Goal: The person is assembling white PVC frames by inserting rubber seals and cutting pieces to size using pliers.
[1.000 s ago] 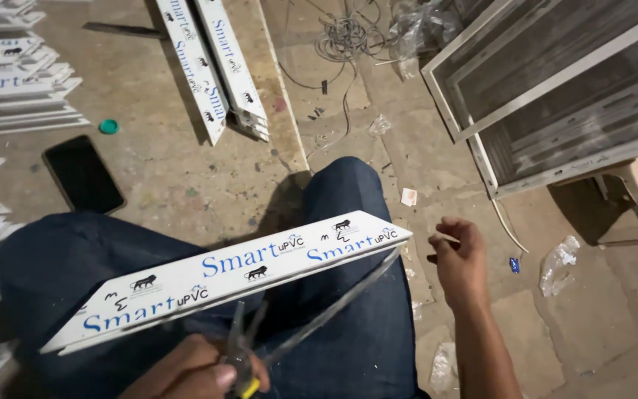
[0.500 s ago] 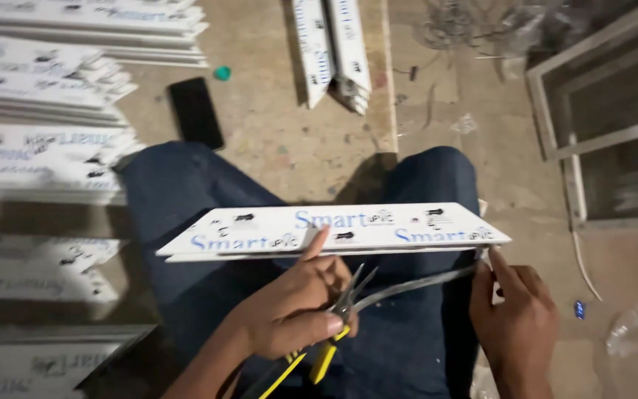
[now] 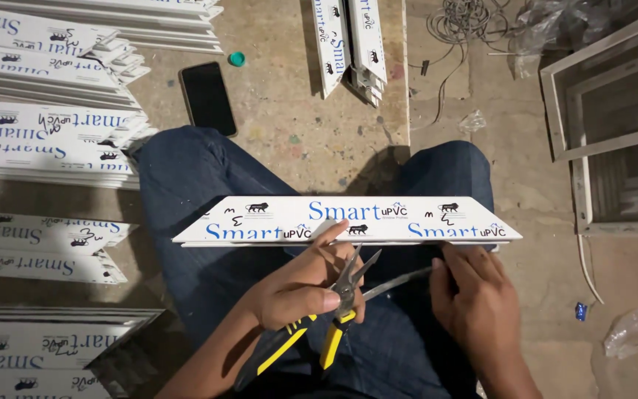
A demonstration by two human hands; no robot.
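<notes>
Head view, against a second ago: my left hand [image 3: 297, 292] has come up gripping the yellow-handled pliers [image 3: 334, 314], right hand [image 3: 478, 307] pinching the thin strip [image 3: 400, 281] at six o'clock under the lap-held white profile [image 3: 348, 219].

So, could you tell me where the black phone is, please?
The flat black phone lies on the floor at upper left, between the stacked white profiles and the small green cap.

Your dark-screened black phone [image 3: 207, 97] lies on the floor [image 3: 297, 125], beside the white, blue-printed profiles [image 3: 46, 140]; a small blue wrapper [image 3: 580, 311] lies at your right.
</notes>
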